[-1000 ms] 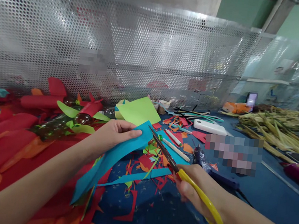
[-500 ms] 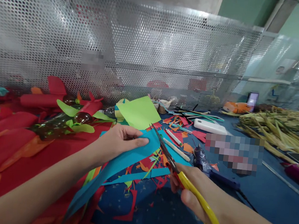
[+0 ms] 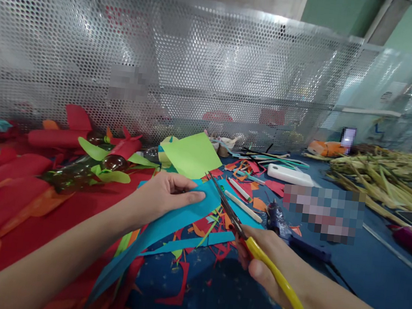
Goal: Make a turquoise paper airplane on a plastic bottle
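Note:
My left hand [image 3: 171, 195] pinches a long strip of blue paper [image 3: 155, 235] between thumb and fingers near its far end. The strip slants down toward me on the left. In my right hand [image 3: 265, 255] is a pair of scissors [image 3: 237, 222] with yellow handles and dark blades. The blades point up and left, their tips beside the far end of the blue paper; whether they touch it I cannot tell. Under the hands lie red, orange, green and blue paper scraps [image 3: 201, 228]. A light green sheet [image 3: 193, 154] lies just beyond my left hand.
A dark blue glue gun [image 3: 293, 236] lies right of the scissors, its cord trailing right. Behind it are a white device [image 3: 289, 175] and a marker [image 3: 239, 189]. Bottles dressed in red paper [image 3: 116, 156] crowd the left. Dried husks [image 3: 386, 170] lie far right, before a perforated screen [image 3: 201, 64].
My left hand has shifted slightly right and down with the blue paper, whose far end is lower beside the blades. The scissors have barely moved; the last half second shows almost no motion.

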Demonstrator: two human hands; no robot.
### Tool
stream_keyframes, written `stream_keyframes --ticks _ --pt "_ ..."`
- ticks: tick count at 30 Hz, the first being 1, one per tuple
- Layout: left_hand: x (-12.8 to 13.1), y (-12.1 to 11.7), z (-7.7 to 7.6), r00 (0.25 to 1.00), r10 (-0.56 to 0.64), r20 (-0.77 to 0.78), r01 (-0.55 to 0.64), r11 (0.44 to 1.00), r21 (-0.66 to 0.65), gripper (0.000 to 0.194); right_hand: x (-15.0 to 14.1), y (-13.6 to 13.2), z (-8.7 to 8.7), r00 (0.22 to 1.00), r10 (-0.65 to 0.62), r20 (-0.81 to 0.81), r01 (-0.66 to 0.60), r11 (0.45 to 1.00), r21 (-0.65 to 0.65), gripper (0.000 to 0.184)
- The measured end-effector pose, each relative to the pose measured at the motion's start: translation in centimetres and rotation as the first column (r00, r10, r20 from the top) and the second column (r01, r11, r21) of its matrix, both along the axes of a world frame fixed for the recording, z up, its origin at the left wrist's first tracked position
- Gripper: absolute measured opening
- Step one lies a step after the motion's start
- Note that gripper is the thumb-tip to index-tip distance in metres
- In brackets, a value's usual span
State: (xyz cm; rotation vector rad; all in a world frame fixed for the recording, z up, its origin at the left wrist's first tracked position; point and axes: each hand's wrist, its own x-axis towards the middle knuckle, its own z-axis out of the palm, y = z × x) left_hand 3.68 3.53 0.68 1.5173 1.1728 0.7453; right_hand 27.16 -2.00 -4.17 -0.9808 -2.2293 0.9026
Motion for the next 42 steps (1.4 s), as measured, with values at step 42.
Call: stream_keyframes --ticks 42 --pt "4.5 -5.4 -3.9 0.973 -0.039 0.227 0.043 0.999 -0.012 0.033 0.3 -0.4 -0.6 0.952 -0.043 -0.302 0.014 0.995 -0.099 0.066"
